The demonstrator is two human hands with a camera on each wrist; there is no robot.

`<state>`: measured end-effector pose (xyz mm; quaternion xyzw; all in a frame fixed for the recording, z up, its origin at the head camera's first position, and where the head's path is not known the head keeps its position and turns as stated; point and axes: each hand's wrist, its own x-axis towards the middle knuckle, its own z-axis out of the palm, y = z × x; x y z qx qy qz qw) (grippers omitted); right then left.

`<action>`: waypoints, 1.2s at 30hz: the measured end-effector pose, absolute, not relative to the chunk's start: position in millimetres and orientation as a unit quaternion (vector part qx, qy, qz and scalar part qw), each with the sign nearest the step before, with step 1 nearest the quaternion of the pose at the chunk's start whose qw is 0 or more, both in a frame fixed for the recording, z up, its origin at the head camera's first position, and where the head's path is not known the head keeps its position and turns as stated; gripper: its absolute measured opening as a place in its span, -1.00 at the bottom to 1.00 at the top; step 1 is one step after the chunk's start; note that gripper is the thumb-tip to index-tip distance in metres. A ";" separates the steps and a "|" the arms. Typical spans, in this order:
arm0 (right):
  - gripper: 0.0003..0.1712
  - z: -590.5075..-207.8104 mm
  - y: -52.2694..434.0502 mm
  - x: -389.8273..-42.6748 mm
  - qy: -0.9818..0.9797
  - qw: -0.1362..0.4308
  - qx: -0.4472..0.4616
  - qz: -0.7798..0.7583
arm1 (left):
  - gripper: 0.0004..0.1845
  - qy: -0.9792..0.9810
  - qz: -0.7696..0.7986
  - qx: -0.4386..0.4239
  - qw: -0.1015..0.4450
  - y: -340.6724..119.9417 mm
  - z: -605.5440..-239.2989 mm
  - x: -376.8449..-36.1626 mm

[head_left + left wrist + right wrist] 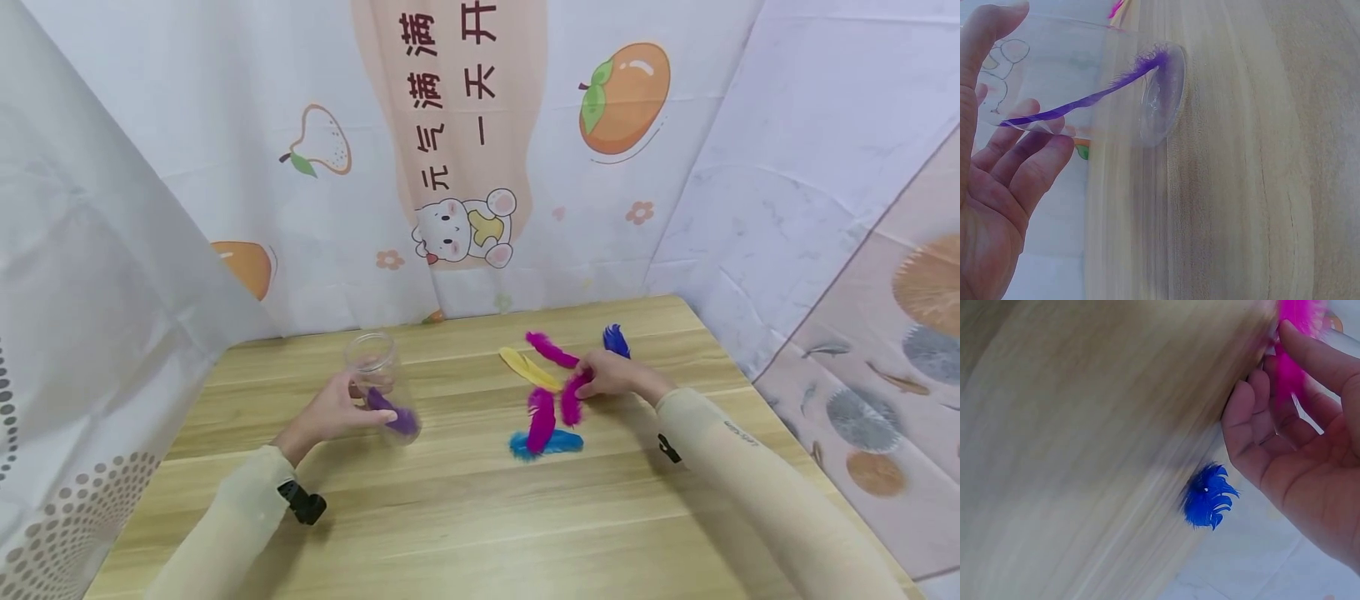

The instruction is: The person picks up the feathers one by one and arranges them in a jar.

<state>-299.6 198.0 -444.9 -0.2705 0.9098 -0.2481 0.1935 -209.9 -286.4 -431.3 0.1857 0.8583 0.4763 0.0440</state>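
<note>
Feathers, count: seven in all. One purple feather point(393, 414) inside the jar; three magenta; one yellow; two blue.
Magenta feathers: a far one point(551, 349) beside the yellow feather point(529, 368); a held one point(573, 398); a near one point(541, 419) lying across the light blue feather point(547, 442).
Dark blue feather point(616, 340): on the table just beyond the right hand, apart from the others; also plain in the right wrist view point(1208, 495).
Jar point(378, 382): one, clear plastic, tilted on the left part of the table, mouth toward the far side.
Left hand point(335, 411): fingers curled round the jar wall, thumb on its near side; the purple feather runs along the inside to the jar's base point(1163, 94).
Right hand point(617, 374): thumb and fingers pinch the held magenta feather point(1294, 337) at one end.
Table point(450, 517): one, light wood.
Backdrop point(465, 150): printed cloth with fruit and a cartoon bear; marbled sheets point(810, 167) at the right.
In the way: the near magenta feather covers part of the light blue one; wrist views are motion-blurred.
</note>
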 end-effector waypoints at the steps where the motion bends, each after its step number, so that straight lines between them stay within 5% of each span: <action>1: -0.90 -445.4 198.1 -299.8 0.909 0.197 -0.269 -0.250 | -0.42 0.858 0.476 0.186 0.043 -286.3 -432.1 -210.1; 16: -0.85 -447.7 200.4 -295.9 0.884 0.253 -0.234 -0.316 | -0.45 0.856 0.482 0.182 0.052 -284.1 -437.6 -211.4; 27: -0.84 -439.0 194.0 -301.1 0.883 0.243 -0.257 -0.309 | -0.50 0.856 0.481 0.183 0.053 -284.8 -435.2 -208.9; 36: -0.81 -428.1 185.9 -303.0 0.879 0.251 -0.239 -0.328 | -0.12 0.853 0.485 0.186 0.049 -286.7 -431.2 -210.1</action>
